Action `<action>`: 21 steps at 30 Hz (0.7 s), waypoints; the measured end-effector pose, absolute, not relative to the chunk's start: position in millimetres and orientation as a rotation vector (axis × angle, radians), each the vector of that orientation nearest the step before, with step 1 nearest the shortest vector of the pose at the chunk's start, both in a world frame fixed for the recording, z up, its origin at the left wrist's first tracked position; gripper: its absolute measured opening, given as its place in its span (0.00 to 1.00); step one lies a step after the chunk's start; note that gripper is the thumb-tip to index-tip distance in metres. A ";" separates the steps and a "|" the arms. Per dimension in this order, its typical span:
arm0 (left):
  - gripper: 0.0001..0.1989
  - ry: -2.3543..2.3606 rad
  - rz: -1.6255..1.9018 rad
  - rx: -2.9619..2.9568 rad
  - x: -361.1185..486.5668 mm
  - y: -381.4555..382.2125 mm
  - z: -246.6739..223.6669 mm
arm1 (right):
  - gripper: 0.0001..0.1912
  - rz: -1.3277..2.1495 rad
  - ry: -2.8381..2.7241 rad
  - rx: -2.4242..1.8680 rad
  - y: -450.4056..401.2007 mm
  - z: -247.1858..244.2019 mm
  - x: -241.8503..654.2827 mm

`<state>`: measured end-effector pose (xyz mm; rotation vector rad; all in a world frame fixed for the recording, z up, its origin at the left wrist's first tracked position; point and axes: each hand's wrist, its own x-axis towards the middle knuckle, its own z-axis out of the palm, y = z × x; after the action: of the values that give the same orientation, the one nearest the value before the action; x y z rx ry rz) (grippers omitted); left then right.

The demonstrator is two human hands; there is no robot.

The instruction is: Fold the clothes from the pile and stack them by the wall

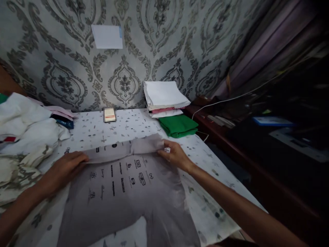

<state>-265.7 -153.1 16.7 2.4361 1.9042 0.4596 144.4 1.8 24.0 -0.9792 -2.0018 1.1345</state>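
A thin grey garment (156,199) with rows of black printed logos and lettering lies spread in front of me. Its far edge is turned over into a band running between my hands. My left hand (65,169) rests at the band's left end, fingers together against the cloth; its fingertips are partly hidden. At the right end, my right hand (174,156) pinches the band's corner between thumb and fingers, slightly raised. Near the bottom, a gap in the garment shows the patterned white sheet (128,123) beneath it.
Crumpled white clothes (25,120) are heaped at the left. Folded white cloths (167,94) and a folded green cloth (178,126) are stacked at the back right. A small blurred card (110,115) lies near the wall. A dark wooden ledge (246,164) and a cable run along the right.
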 end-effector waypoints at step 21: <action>0.19 1.946 0.118 2.366 -263.2 -180.3 22.0 | 0.17 0.550 -2.496 -0.644 -38.1 -5.8 199.7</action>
<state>-263.2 -180.3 22.0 2.3660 1.9463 0.1184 199.7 -38.1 -5.8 -0.6438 -2.4958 0.5498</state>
